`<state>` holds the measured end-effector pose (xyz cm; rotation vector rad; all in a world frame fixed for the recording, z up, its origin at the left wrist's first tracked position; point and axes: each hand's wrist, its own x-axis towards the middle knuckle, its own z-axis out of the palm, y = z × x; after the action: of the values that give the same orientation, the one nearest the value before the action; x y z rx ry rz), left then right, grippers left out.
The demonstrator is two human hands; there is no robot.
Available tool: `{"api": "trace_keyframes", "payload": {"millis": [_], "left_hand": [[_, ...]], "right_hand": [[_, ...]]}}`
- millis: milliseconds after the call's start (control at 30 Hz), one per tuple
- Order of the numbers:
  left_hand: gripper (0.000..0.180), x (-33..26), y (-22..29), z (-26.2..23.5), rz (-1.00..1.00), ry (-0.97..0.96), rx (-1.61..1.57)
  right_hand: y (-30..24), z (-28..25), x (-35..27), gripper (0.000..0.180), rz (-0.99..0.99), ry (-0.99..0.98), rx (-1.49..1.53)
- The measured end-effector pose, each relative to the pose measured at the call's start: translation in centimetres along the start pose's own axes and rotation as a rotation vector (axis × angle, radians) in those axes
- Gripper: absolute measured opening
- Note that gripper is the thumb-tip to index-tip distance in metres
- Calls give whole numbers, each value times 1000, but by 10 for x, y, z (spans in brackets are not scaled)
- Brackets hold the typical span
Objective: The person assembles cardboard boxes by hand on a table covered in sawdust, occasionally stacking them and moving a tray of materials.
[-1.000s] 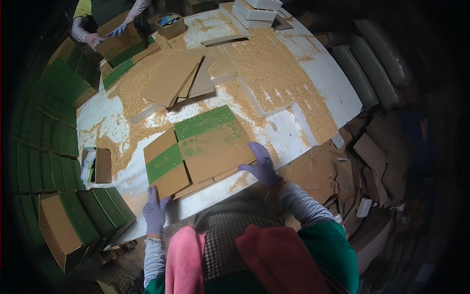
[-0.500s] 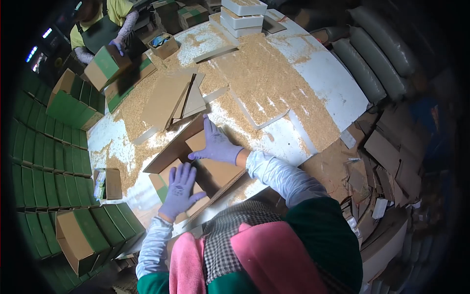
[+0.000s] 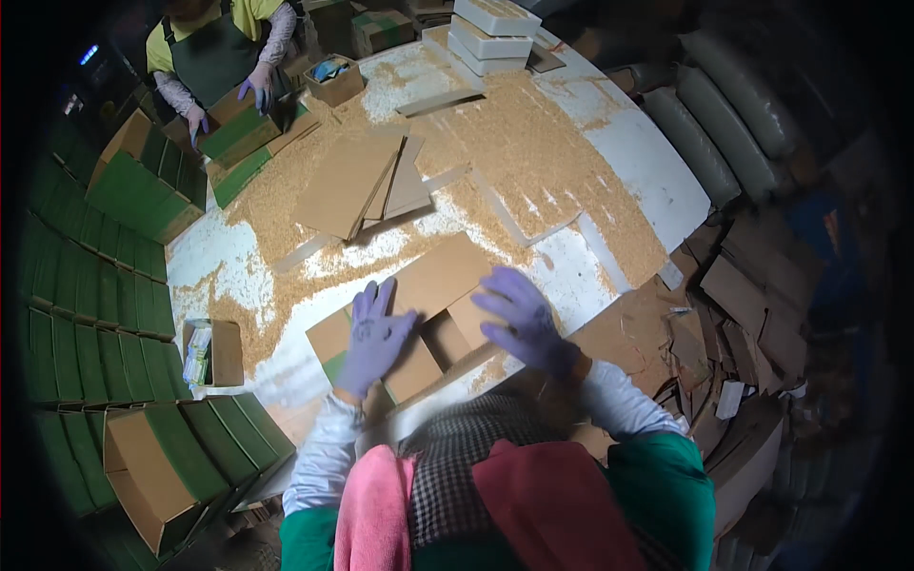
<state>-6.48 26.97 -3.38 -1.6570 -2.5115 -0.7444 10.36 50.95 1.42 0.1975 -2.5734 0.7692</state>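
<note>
A brown cardboard box [image 3: 428, 276] with a green patch on its left side lies on the white table before me. Its far flap is folded down over the top, and the two end flaps are turned inward, leaving a dark gap between them. Across the left end flap rests my left hand [image 3: 374, 335], in a purple glove with its fingers spread. My right hand [image 3: 522, 322], gloved alike, is at the right end flap with its fingers apart and slightly bent. Neither hand grips anything.
Loose flat cardboard pieces [image 3: 354, 183] lie on the sawdust-strewn table [image 3: 657, 171]. White foam boxes [image 3: 490, 43] stand at the back. Left are stacked green cartons [image 3: 143, 190] and a small box of packets [image 3: 224, 352]. Across the table, a co-worker [image 3: 219, 67] handles a green-brown box.
The box's far flap has come down over its top. My right hand has moved right to the right end flap. The co-worker's box has been lowered.
</note>
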Motion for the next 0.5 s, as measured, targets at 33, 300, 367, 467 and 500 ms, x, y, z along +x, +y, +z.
{"api": "trace_keyframes", "payload": {"millis": [33,300,367,467,500], "left_hand": [[34,8,-23,3,65,-70,-86],[69,-44,-26,-27,-238,229,-358],[67,-75,-38,-10,-480,592,-915],[58,-145,-79,56,-740,298,-754],[54,-155,-77,72,-629,190,-298]], "right_hand": [[-2,3,24,61,210,-21,-96],[80,108,-45,63,623,-169,683],[-8,75,20,53,544,-133,735],[-69,22,87,59,339,-136,740],[-77,12,96,64,325,-343,499]]}}
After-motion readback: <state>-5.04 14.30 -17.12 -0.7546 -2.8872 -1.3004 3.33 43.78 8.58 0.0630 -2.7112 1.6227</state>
